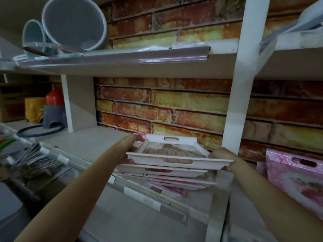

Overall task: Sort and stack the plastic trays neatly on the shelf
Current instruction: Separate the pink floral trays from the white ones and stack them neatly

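Observation:
A white plastic tray (176, 151) with cut-out handles and a printed picture inside sits on top of a stack of trays (167, 179) on the middle shelf (83, 144). The lower trays are white and pink and lie a little askew. My left hand (130, 145) grips the top tray's left side. My right hand (225, 159) holds its right front corner. Both forearms reach in from below. Another pink tray (297, 175) leans in the bay to the right.
A white upright post (236, 102) divides the bays just right of the stack. Brick-pattern backing lies behind. Grey and teal buckets (73, 21) lie on the upper shelf. Red, yellow and grey plastic goods (47, 107) and a dark ring stand far left. Price-label rail (139, 193) edges the shelf.

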Demonstrator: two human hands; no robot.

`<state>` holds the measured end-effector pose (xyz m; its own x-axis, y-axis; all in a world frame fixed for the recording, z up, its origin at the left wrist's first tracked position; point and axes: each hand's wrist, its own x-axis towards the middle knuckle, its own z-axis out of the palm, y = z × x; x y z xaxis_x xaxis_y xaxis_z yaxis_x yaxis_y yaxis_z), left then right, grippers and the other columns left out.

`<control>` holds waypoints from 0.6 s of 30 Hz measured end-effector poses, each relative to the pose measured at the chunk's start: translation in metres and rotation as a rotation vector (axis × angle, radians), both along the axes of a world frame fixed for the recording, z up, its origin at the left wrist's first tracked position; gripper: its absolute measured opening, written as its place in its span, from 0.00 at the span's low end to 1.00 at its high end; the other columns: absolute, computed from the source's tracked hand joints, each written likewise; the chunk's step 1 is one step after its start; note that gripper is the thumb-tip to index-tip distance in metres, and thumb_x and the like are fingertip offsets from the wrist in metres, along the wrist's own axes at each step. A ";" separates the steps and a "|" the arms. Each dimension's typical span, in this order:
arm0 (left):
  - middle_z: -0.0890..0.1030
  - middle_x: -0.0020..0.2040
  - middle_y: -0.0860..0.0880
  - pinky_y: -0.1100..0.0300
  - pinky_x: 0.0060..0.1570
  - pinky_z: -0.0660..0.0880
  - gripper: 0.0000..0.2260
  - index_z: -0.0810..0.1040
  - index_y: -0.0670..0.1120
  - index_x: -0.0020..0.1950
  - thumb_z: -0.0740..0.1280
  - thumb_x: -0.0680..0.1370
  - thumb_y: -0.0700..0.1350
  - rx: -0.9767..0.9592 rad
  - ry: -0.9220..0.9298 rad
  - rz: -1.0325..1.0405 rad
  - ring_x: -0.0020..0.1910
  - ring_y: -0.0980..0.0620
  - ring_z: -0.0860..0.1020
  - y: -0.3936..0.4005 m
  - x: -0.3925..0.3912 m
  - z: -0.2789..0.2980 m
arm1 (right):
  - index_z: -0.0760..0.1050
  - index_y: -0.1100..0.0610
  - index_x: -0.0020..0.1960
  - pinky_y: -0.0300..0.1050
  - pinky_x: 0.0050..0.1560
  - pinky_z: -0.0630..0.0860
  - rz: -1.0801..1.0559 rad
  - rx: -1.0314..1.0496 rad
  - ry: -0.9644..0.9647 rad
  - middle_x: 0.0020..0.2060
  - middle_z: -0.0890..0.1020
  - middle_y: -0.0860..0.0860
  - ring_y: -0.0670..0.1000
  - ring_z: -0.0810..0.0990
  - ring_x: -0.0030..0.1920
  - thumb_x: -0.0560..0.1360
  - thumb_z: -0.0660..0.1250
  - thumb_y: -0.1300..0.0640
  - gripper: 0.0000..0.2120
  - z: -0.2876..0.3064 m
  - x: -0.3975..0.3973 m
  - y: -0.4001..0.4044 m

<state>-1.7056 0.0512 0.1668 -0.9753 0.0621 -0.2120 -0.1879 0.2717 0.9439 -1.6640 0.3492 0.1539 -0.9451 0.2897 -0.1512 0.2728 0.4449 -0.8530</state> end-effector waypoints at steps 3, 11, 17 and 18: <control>0.74 0.54 0.41 0.55 0.47 0.72 0.15 0.68 0.46 0.59 0.64 0.76 0.50 -0.041 0.049 0.008 0.50 0.44 0.74 0.000 -0.009 -0.005 | 0.72 0.64 0.46 0.37 0.18 0.71 -0.025 -0.135 -0.003 0.34 0.75 0.57 0.53 0.74 0.31 0.78 0.60 0.67 0.04 0.002 0.001 -0.002; 0.75 0.55 0.41 0.56 0.44 0.73 0.15 0.73 0.41 0.60 0.64 0.77 0.48 -0.156 0.119 -0.142 0.44 0.44 0.73 -0.003 -0.025 -0.007 | 0.73 0.61 0.61 0.46 0.42 0.77 -0.010 -0.157 -0.126 0.44 0.78 0.56 0.54 0.78 0.41 0.77 0.65 0.54 0.16 -0.002 0.000 -0.006; 0.76 0.55 0.41 0.56 0.47 0.78 0.09 0.76 0.44 0.57 0.63 0.79 0.46 -0.066 0.121 -0.247 0.48 0.44 0.77 0.008 -0.023 -0.001 | 0.74 0.58 0.47 0.49 0.49 0.77 -0.035 -0.209 -0.099 0.42 0.80 0.57 0.54 0.80 0.42 0.78 0.64 0.56 0.05 -0.003 0.011 -0.021; 0.76 0.54 0.42 0.57 0.46 0.77 0.09 0.76 0.44 0.56 0.63 0.79 0.46 -0.071 0.130 -0.260 0.47 0.45 0.77 0.010 -0.022 -0.002 | 0.74 0.58 0.48 0.48 0.48 0.77 -0.045 -0.197 -0.099 0.42 0.80 0.56 0.54 0.80 0.42 0.78 0.64 0.55 0.06 -0.004 0.011 -0.021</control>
<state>-1.7272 0.0612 0.1646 -0.9477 0.3031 -0.0995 0.0177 0.3615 0.9322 -1.6528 0.3277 0.1498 -0.9094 0.2873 -0.3008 0.3757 0.2573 -0.8903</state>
